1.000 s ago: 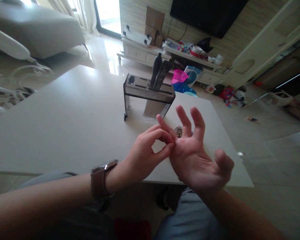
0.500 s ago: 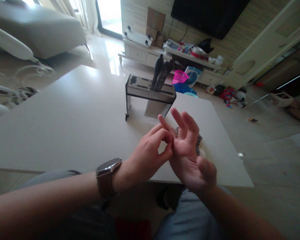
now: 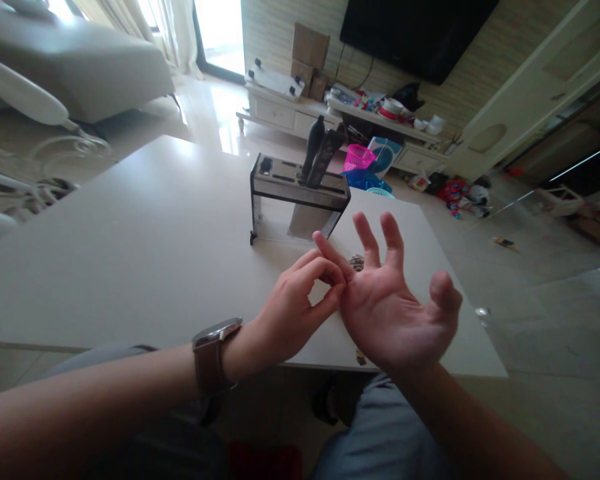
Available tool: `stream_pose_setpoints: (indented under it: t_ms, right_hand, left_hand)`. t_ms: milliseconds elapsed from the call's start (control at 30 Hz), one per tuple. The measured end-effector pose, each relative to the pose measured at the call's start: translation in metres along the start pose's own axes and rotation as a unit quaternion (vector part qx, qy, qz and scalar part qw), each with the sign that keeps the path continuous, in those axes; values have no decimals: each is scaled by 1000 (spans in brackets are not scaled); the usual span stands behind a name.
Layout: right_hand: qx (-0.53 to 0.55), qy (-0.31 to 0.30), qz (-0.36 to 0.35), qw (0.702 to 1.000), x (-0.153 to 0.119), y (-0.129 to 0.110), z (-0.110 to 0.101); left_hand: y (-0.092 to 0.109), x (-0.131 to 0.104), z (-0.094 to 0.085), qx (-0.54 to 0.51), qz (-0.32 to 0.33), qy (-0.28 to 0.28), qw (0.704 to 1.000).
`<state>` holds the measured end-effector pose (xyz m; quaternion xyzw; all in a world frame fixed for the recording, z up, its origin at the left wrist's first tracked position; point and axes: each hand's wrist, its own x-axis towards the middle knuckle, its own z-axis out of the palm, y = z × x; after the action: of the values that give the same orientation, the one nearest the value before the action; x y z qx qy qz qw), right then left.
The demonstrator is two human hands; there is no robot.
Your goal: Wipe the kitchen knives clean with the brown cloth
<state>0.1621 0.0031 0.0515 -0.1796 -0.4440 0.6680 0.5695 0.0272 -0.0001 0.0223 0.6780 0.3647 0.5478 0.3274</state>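
Note:
My left hand (image 3: 295, 307), with a wristwatch (image 3: 217, 353) on its wrist, has thumb and forefinger closed in a pinch. Those fingertips touch the outer edge of my right hand (image 3: 390, 300) below the little finger; whatever may lie between them is hidden. Palm up, my right hand is open with its fingers spread. Behind its fingers a small speckled grey-brown thing (image 3: 357, 263) shows on the white table (image 3: 130, 260), mostly covered. Beyond both hands stands a knife block (image 3: 300, 190) with clear lower sides, holding dark-handled knives (image 3: 320, 157).
A small colourful item (image 3: 361, 358) lies at the table's near edge. Past the table are a pink basket (image 3: 359, 157), a low white cabinet (image 3: 275, 110) and cardboard boxes (image 3: 310, 47). A white chair (image 3: 23, 90) is at the left.
My right hand has turned its palm further up and spread its fingers, with the thumb swung to the right. My left hand keeps its pinch at the right hand's edge.

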Motion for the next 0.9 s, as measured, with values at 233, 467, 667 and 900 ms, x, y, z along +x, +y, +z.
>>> stream_pose_setpoints:
  t_ms: [233,467,667,900]
  right_hand:
    - [-16,4,-4,1000,-1,1,3]
    - [-65,-9,-27,997,-5,10,5]
    - [-73,-8,-33,997,-6,15,6]
    - [14,28,-14,999,2,8,-1]
  left_hand:
    - [1,-1,1,-22,-8,11,1000]
    - [0,-3,6,5,-1,17,1000]
    - [-1,-5,6,27,-2,11,1000]
    - [-2,-6,6,19,-13,-24,999]
